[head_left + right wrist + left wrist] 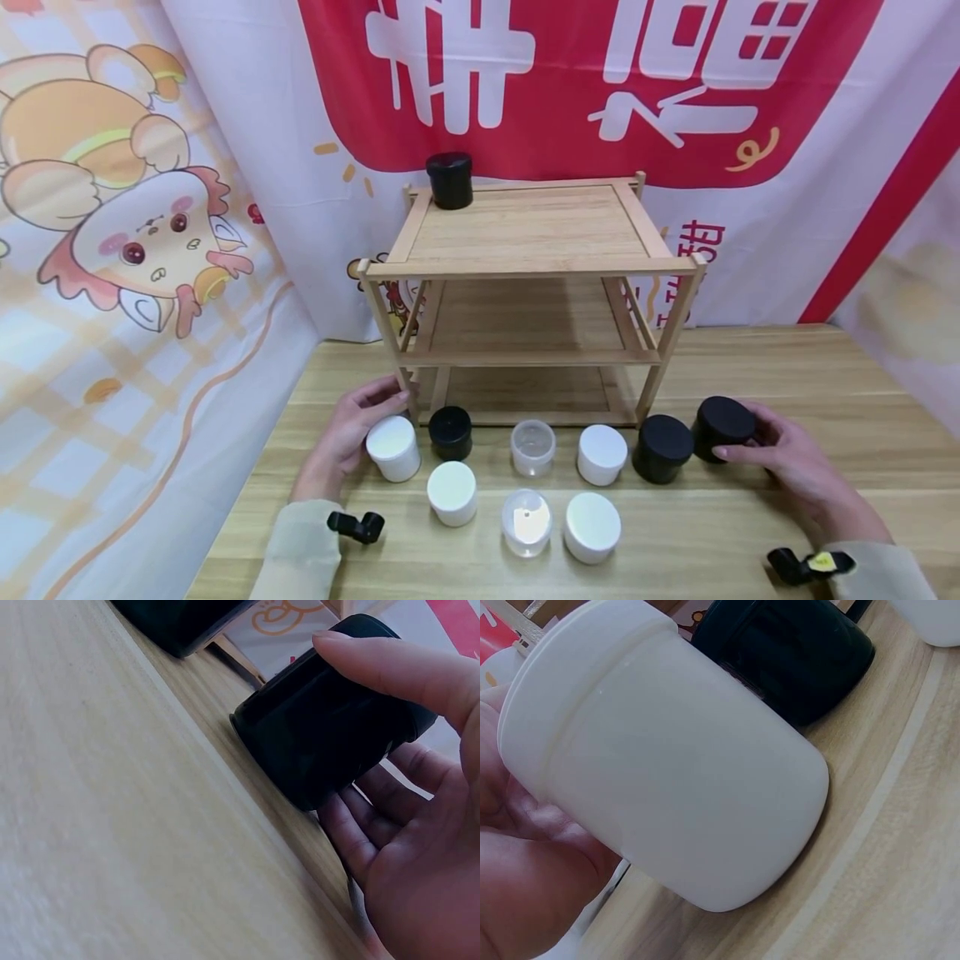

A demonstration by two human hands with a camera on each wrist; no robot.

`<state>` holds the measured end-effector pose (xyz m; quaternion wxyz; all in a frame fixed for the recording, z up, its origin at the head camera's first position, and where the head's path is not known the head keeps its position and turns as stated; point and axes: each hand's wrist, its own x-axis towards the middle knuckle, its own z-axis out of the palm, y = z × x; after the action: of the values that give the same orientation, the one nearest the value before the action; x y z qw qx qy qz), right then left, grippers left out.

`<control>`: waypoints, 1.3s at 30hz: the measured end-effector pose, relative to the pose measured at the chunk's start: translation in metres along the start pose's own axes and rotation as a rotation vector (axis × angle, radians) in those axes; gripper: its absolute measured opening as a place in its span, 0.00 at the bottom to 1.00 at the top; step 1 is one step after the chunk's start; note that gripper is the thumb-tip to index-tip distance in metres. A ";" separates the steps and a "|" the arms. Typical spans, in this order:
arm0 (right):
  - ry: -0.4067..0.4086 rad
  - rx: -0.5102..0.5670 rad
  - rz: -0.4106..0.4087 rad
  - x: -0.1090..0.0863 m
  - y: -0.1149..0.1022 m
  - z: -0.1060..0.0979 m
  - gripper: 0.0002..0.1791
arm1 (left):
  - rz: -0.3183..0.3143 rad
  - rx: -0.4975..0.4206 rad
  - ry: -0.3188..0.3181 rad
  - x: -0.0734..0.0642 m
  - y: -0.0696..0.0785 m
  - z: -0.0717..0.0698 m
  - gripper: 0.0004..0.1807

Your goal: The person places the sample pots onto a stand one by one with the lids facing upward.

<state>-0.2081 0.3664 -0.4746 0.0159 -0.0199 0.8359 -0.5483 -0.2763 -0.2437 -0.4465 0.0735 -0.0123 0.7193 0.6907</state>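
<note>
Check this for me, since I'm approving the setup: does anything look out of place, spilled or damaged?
Two things look odd. One black jar stands alone on the rack's top shelf, while the other jars are down at table level. The cartoon figure on the cloth at left is upside down. I see no spill or damage.

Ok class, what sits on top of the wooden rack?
One black jar stands on the top board of the wooden rack, at its back left in the head view. The jar's contents and the patch of board under it are hidden.
</note>
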 end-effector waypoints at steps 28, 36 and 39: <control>0.015 0.140 -0.058 -0.005 -0.008 -0.004 0.28 | -0.015 0.012 0.003 0.001 0.000 0.000 0.31; 0.116 0.639 -0.406 -0.002 -0.091 -0.027 0.25 | -0.008 0.027 0.012 0.001 0.001 -0.001 0.31; 0.216 0.648 -0.521 -0.003 -0.145 -0.035 0.26 | -0.005 0.026 0.010 0.001 0.000 -0.001 0.31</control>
<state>-0.2047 0.3413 -0.3278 -0.2054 -0.1666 0.5844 -0.7671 -0.2772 -0.2449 -0.4461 0.0715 -0.0166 0.7285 0.6811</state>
